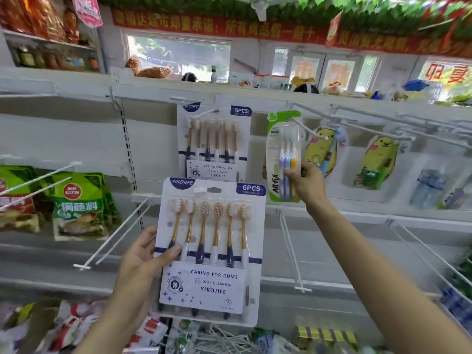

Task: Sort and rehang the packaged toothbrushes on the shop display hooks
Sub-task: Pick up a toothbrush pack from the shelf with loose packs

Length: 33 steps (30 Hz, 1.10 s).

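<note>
Green All-fix pack (282,159) is on its hook (307,129) at the upper rail, hanging tilted. My right hand (307,183) pinches its lower edge, thumb in front. Left hand (143,254) grips a Yikojife 6-pack (210,249) by its left edge, held low in front of the shelving, not hung. A matching 6-pack (213,143) already hangs on the peg just left of the green one. To do it well, I'd say: push the green pack back until it hangs straight, release, then line the held pack's top slot up with that same-brand peg. Bare pegs (115,235) below stay unused.
</note>
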### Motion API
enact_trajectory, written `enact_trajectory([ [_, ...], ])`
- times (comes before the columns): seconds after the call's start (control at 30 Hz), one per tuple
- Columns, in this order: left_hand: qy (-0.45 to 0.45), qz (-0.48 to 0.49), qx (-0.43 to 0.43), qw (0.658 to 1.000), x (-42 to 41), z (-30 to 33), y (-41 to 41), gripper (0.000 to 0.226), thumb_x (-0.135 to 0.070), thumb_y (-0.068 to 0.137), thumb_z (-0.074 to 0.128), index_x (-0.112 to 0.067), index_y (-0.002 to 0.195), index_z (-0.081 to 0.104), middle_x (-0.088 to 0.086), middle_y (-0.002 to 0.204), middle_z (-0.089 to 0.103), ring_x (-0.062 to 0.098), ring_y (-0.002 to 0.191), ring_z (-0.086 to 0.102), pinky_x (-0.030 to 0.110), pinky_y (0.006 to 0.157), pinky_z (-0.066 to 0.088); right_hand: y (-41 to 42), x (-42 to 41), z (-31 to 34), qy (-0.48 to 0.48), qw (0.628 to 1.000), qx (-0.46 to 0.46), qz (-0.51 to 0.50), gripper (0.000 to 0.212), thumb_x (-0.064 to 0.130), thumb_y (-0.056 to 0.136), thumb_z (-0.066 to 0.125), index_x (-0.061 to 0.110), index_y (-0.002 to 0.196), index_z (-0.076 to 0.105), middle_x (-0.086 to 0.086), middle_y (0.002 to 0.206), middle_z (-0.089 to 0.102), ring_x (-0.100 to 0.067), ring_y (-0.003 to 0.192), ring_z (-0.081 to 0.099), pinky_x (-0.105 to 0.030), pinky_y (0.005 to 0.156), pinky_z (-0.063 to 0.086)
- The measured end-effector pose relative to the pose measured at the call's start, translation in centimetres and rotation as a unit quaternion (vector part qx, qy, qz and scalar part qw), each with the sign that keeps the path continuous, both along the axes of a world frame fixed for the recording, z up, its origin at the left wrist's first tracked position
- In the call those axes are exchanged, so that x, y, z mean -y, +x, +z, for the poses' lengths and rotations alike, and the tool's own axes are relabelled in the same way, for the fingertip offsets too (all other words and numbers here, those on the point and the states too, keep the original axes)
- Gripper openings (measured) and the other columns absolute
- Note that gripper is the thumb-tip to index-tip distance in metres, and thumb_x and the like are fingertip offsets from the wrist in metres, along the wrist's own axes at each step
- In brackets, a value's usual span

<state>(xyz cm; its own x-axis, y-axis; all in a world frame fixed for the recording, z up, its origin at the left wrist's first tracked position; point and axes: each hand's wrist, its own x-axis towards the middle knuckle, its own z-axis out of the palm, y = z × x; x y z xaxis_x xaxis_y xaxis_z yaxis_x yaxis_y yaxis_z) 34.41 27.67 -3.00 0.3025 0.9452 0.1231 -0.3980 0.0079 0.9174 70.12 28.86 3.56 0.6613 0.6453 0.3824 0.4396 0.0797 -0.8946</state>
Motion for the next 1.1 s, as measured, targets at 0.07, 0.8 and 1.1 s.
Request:
enact_trajectory([
  [0.07,-0.001,-0.012,-0.007,1.0,0.2,0.2,-0.1,0.068,-0.023,0.044,0.094,-0.02,0.106,0.067,0.003,0.104,0.077,0.028,0.1,0.072,0.045,0.088,0.053,-0.5,0.4,0.1,0.01,1.0,-0.005,0.002,0.007,0.013,0.094,0.066,0.012,0.101,0.068,-0.009,0.096,0.073,-0.019,0.085,0.07,-0.038,0.082,0.059],
  [0.8,-0.002,-0.141,-0.02,0.99,2.3,-1.0,0.5,0.063,-0.006,0.063,0.085,-0.012,0.12,0.061,0.008,0.11,0.075,0.026,0.095,0.074,0.032,0.071,0.063,-8.7,17.9,-1.7,0.085,0.994,-0.015,0.07,0.024,0.017,0.089,0.068,-0.001,0.104,0.064,-0.019,0.1,0.071,-0.029,0.096,0.069,-0.039,0.086,0.055],
  [1.1,-0.014,-0.154,-0.021,0.988,6.8,0.0,6.0,0.114,-0.047,0.013,0.1,-0.021,0.117,0.063,0.006,0.109,0.076,0.029,0.099,0.073,0.049,0.09,0.052,-3.0,26.0,-3.4,0.119,0.992,-0.048,0.016,0.016,0.006,0.091,0.064,-0.002,0.105,0.066,-0.013,0.098,0.074,-0.02,0.092,0.071,-0.027,0.08,0.056],
])
